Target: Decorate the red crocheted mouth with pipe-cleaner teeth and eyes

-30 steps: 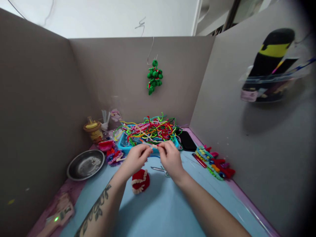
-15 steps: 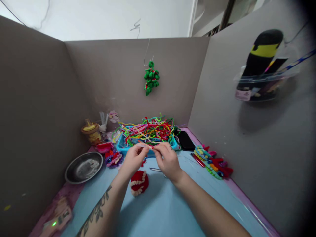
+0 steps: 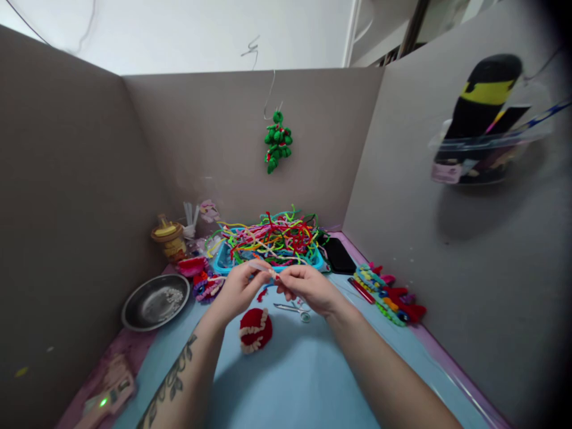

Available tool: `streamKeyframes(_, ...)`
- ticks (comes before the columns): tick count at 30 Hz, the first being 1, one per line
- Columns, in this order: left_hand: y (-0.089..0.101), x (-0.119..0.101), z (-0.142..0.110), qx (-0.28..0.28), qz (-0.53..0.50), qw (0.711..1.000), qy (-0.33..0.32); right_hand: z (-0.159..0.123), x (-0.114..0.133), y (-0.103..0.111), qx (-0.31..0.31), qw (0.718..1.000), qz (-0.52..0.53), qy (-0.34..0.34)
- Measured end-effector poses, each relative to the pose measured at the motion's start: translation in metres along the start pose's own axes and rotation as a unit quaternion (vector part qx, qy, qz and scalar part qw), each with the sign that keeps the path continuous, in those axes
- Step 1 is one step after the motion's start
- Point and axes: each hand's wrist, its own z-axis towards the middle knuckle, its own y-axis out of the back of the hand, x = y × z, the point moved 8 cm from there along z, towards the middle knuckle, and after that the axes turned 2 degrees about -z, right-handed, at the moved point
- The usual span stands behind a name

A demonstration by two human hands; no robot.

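The small yarn piece (image 3: 274, 275) is between the fingertips of the person's two hands, cream on the side toward the left hand (image 3: 239, 288) and red by the right hand (image 3: 313, 290). It looks light and soft, likely to bend and squash under a pinch rather than crack, and its fuzzy surface should not slip much; a hard tug might stretch it or pull a loop loose. The ends seem the best places to take hold, with thumb and forefinger, leaving the middle in sight. Both grips are nearly closed: the left thumb and forefinger pinch the cream end, and the right ones pinch the red end, the other right fingers curled beneath. A pale strip (image 3: 258, 266) shows along the top of the left fingers, though whether it is also pinched cannot be told. Just beyond the grip is a blue tray (image 3: 222, 266) heaped with colored strands (image 3: 286, 236). Nearer the person than the grip, a round red-and-cream bundle (image 3: 256, 329) rests on the blue cover (image 3: 286, 381), with what looks like scissors (image 3: 288, 308) just below the right fingers, touching neither hand as far as can be seen.
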Motion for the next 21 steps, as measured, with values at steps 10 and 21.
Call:
streamKeyframes(10, -0.001, 0.000, -0.001, -0.002, -0.011, 1.000, -0.004, -0.005, 0.012, -0.001, -0.042, 0.995, -0.079, 0.046)
streamKeyframes(21, -0.008, -0.004, -0.001, 0.017, -0.029, 0.999, -0.016, -0.010, 0.027, -0.002, -0.055, 0.985, -0.128, 0.103)
